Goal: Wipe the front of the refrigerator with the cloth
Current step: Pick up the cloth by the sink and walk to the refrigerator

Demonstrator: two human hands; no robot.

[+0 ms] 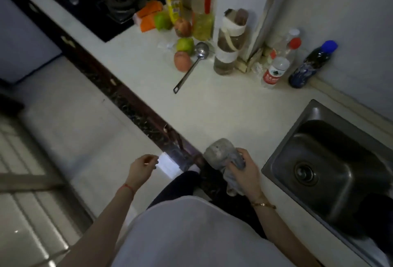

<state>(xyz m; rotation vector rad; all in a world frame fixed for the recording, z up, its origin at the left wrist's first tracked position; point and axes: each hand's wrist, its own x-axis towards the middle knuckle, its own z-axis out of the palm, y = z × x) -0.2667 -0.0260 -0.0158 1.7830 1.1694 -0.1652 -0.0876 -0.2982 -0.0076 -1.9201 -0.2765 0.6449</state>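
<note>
My right hand [247, 171] grips a grey cloth [223, 156] at the front edge of the white countertop [212, 107], just left of the sink. Part of the cloth is bunched on the counter and a tail hangs down below my palm. My left hand [141, 168] hovers over the floor left of the counter edge, fingers loosely curled, holding nothing. A pale blue-white appliance front [23, 43], possibly the refrigerator, shows at the far left edge.
A steel sink [331, 173] sits at the right. On the counter's far side lie a ladle [191, 64], fruit [181, 60], several bottles [276, 69] and a glass jar [228, 47]. A black gas hob [102, 1] is at the back left. Tiled floor [63, 118] lies on the left.
</note>
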